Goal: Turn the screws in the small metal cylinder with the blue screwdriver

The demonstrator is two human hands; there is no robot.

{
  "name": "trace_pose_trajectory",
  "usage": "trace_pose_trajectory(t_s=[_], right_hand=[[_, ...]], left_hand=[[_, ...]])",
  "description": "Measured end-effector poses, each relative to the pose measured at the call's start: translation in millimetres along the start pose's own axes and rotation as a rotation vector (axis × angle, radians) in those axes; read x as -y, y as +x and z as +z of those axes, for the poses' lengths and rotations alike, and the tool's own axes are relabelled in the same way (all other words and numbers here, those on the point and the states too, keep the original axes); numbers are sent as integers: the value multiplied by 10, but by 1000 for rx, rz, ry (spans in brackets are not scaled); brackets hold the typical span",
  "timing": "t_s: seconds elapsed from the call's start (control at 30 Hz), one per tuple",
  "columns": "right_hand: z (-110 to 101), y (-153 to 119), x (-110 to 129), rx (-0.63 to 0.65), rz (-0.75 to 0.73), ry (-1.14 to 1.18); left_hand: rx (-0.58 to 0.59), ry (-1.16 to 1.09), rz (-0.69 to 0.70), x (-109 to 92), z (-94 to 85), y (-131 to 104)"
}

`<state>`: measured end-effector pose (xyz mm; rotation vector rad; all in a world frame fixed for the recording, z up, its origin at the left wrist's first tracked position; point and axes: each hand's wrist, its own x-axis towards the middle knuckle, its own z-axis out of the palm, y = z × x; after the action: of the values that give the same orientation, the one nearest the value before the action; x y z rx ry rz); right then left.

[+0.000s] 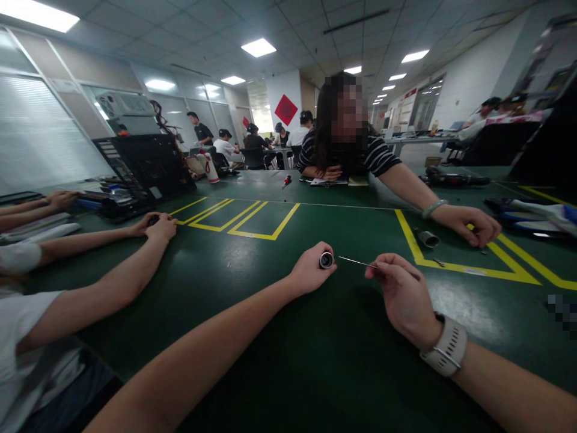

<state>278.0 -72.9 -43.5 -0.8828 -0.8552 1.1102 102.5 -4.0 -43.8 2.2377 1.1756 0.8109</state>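
Observation:
My left hand [311, 269] is closed around a small dark cylindrical part, its round hollow metal end [326, 260] turned toward me. My right hand [403, 294] pinches a thin metal rod [358, 261] with a darker rear end. The rod's tip points left, a short gap away from the part's open end. Right of it, a hollow metal sleeve [428, 239] lies inside a yellow taped outline [473, 272], with a small metal piece [439, 263] near the tape. Across the table, a co-worker's hand [473, 225] reaches down beside the sleeve.
On the left, another person's hands [160, 227] hold a dark object. A black equipment case [146, 165] stands behind them. A small red-tipped tool [286, 180] lies farther back on the green table [216, 337]. Blue-and-white tools [541, 216] lie at the right, and a black power tool [455, 178] behind.

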Motion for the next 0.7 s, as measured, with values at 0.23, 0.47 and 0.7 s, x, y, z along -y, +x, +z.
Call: trace_pose_trajectory(t_s=[0.23, 0.47, 0.7], right_hand=[[1, -71, 1, 230, -104, -344], [82, -179, 69, 304, -233, -785], [64, -146, 102, 254, -106, -745]], left_hand=[[-30, 83, 24, -3, 17, 7], [1, 275, 151, -29, 22, -9], [68, 462, 223, -72, 15, -64]])
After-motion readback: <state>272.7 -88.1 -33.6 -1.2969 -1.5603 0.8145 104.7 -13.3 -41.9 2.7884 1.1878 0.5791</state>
